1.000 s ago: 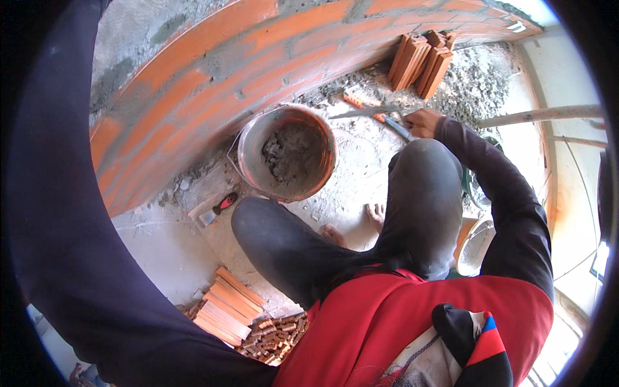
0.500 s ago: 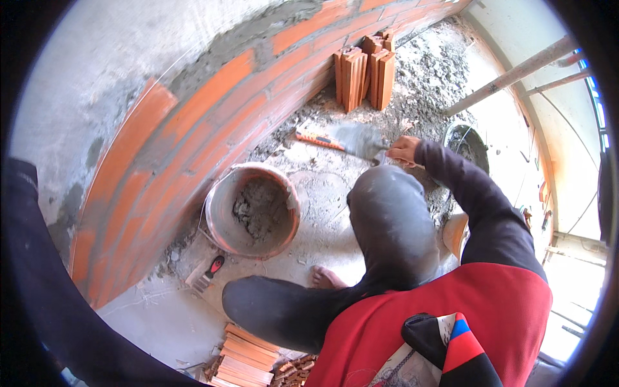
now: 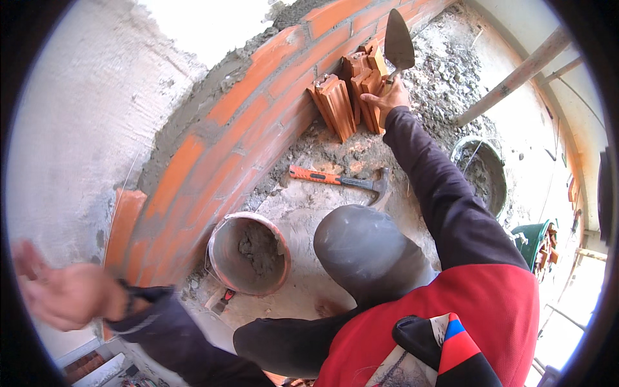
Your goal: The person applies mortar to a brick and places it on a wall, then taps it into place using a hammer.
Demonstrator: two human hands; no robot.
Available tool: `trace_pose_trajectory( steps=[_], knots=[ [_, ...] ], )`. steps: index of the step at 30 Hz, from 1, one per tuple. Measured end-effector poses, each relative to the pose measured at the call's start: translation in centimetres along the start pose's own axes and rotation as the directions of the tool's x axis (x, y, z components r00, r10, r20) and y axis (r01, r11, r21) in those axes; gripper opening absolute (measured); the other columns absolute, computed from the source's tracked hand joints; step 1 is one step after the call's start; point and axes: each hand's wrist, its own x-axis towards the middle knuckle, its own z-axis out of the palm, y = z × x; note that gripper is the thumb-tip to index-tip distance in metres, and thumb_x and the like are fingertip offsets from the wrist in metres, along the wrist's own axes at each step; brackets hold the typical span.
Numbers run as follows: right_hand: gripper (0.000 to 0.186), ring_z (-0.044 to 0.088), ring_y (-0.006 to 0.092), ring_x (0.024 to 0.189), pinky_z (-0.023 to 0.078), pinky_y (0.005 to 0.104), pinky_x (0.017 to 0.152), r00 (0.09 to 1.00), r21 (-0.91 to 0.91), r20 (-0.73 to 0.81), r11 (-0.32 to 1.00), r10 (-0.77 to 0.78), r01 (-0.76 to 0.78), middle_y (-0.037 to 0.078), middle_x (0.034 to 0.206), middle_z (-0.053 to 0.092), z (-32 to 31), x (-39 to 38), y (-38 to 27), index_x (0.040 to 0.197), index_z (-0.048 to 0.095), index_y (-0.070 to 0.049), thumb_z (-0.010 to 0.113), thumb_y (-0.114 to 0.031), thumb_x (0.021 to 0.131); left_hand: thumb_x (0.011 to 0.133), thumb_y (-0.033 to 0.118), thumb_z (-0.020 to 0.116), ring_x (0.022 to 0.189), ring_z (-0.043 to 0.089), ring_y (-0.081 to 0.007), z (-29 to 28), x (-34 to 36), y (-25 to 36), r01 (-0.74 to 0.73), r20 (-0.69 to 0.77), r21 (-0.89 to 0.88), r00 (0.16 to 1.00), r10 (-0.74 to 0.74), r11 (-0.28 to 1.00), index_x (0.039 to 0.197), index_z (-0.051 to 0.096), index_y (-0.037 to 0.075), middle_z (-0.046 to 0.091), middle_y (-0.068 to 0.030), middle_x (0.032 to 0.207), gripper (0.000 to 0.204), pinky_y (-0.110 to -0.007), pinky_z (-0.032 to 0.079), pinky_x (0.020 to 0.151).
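My right hand (image 3: 388,98) holds a trowel (image 3: 398,45), blade raised, with fingers at a cluster of upright orange hollow bricks (image 3: 332,103) beside the brick wall (image 3: 232,161). My left hand (image 3: 71,293) is at the far left near the pale plaster, blurred, so its grip is unclear. An orange-handled hammer (image 3: 316,174) lies on the gritty floor. A bucket of mortar (image 3: 245,255) stands near my bent knee, with a small red-and-black handled scraper (image 3: 224,300) beside it.
A second mortar container (image 3: 483,177) and a green bucket of brick pieces (image 3: 534,248) stand on the right. A long pole (image 3: 509,77) leans over the rubble at the upper right. A loose-looking brick (image 3: 126,222) sits along a string line on the left.
My right hand has moved up from beside the hammer to the standing bricks, raising the trowel. My left hand has swung into view at the left. The view has shifted forward.
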Motion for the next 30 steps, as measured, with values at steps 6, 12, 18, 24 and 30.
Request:
trace_pose_trajectory(
  steps=[6,12,18,24,30],
  knots=[
    [0.081,0.063,0.0264,0.102,0.050,0.0363,0.092,0.994,0.290,0.013,0.951,0.107,-0.107,0.017,0.111,0.064,-3.7,-1.3,1.0,0.121,0.049,0.005,0.090,-0.028,0.061,0.098,0.020,0.044,0.096,0.062,-0.0224,10.2,-8.2,13.1,0.686,0.679,-0.307,0.643,-0.353,0.659,0.111,0.057,-0.008,0.064,-0.0169,0.105,0.033,-0.035,0.049,0.086],
    [0.049,0.059,0.0146,0.093,0.051,0.0302,0.082,0.978,0.876,0.192,0.463,-0.085,-0.132,0.006,0.097,0.059,-11.2,-4.3,-3.6,0.092,0.045,-0.009,0.086,-0.002,0.066,0.085,0.028,0.069,0.122,0.052,-0.0291,16.3,-16.9,16.4,0.948,0.944,-0.105,0.190,-0.271,0.300,0.125,0.054,-0.004,0.055,-0.0197,0.128,0.053,-0.040,0.038,0.105],
    [0.053,0.050,0.0094,0.081,0.045,0.0255,0.072,0.902,0.896,0.364,0.353,-0.234,-0.270,-0.002,0.089,0.049,-11.5,-10.0,-9.4,0.090,0.044,-0.012,0.088,-0.006,0.063,0.058,0.049,0.089,0.123,0.051,-0.0327,20.2,-20.4,20.7,0.911,0.943,-0.281,0.320,-0.090,0.302,0.141,0.034,-0.001,0.050,-0.0232,0.132,0.111,-0.041,0.039,0.104],
    [0.040,0.053,0.0074,0.078,0.047,0.0237,0.073,0.786,0.843,0.497,0.420,-0.369,-0.336,0.001,0.088,0.056,-12.9,-11.1,-10.0,0.090,0.046,-0.009,0.083,-0.014,0.074,0.056,0.035,0.093,0.118,0.055,-0.0237,17.0,-21.2,20.5,0.956,0.983,-0.165,0.181,-0.042,0.244,0.142,0.036,0.000,0.054,-0.0146,0.130,0.109,-0.036,0.042,0.101],
    [0.023,0.063,0.0145,0.072,0.053,0.0262,0.059,0.897,0.780,0.409,0.573,-0.164,-0.251,0.008,0.085,0.064,-12.9,-11.0,-10.1,0.092,0.047,-0.007,0.070,-0.011,0.087,0.056,0.031,0.091,0.108,0.060,-0.0230,16.2,-20.5,20.4,0.959,0.979,-0.199,0.203,0.000,0.200,0.133,0.047,0.001,0.061,-0.0126,0.118,0.094,-0.033,0.045,0.095]
  ],
)
